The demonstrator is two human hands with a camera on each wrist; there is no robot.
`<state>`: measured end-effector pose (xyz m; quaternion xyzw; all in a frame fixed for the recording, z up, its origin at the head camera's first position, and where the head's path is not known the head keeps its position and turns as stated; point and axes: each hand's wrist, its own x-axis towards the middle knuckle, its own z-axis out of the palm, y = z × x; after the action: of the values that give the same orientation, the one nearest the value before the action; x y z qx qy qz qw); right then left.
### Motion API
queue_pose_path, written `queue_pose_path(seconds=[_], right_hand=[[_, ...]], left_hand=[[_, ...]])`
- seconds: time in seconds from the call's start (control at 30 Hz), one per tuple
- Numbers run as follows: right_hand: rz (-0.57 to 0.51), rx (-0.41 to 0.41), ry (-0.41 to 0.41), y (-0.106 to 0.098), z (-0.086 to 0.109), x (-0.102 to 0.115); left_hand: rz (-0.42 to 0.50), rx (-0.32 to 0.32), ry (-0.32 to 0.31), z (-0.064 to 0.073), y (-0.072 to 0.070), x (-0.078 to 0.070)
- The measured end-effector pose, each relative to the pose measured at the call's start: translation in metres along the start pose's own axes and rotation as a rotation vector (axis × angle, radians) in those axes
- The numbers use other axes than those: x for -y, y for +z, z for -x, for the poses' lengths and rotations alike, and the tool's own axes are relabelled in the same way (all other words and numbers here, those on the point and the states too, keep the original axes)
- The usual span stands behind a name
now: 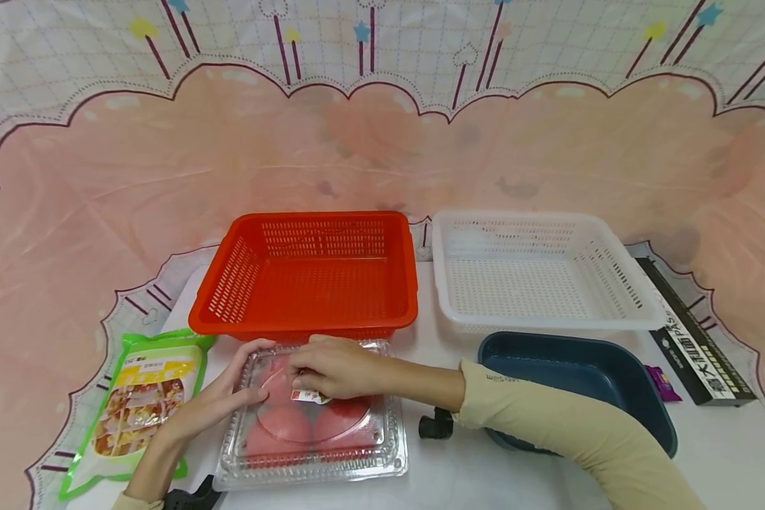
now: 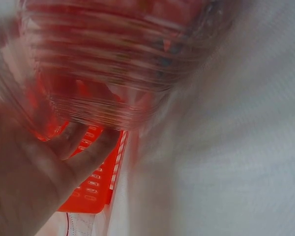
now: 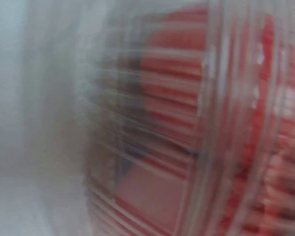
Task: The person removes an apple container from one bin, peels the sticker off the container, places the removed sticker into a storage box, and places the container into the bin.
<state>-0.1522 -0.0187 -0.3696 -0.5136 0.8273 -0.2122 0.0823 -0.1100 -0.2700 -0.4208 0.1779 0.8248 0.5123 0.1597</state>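
Note:
A clear ridged plastic clamshell box (image 1: 389, 453) with pinkish-red round items inside sits on the white table, tilted slightly in the head view. My left hand (image 1: 229, 389) grips its left side, thumb lying over the lid and fingers at the back left corner; in the left wrist view this hand (image 2: 34, 167) is against the blurred box wall. Above the lid, my right hand (image 1: 338, 368) has curled fingers pinching a small white printed label (image 1: 310, 397). Ridged plastic and red contents fill much of the blurred right wrist view, where the right hand's fingers are hidden.
Behind the box stands a red basket (image 1: 312, 333), with a white basket (image 1: 548, 322) beside it. Below my right sleeve is a dark blue tub (image 1: 548, 343). A green-edged food bag (image 1: 143, 397) lies left. A black box (image 1: 695, 340) and purple packet (image 1: 661, 384) lie right.

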Motion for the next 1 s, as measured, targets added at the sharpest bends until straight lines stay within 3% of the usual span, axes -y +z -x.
queue_pose_path(seconds=[0.17,0.57,0.77,1.0], right_hand=[[0.020,-0.020,-0.045,0.004,0.000,-0.001],[0.101,-0.013,-0.062,0.010,-0.003,-0.007],[0.069,-0.028,-0.056,0.011,-0.003,-0.009],[0.099,-0.047,-0.066,0.013,-0.004,-0.010]], left_hand=[[0.003,0.000,-0.017,0.000,0.000,-0.002],[-0.007,-0.007,-0.036,0.000,0.001,0.000],[-0.021,-0.007,-0.043,0.000,0.000,0.001],[-0.021,-0.003,-0.006,0.000,0.000,-0.002]])
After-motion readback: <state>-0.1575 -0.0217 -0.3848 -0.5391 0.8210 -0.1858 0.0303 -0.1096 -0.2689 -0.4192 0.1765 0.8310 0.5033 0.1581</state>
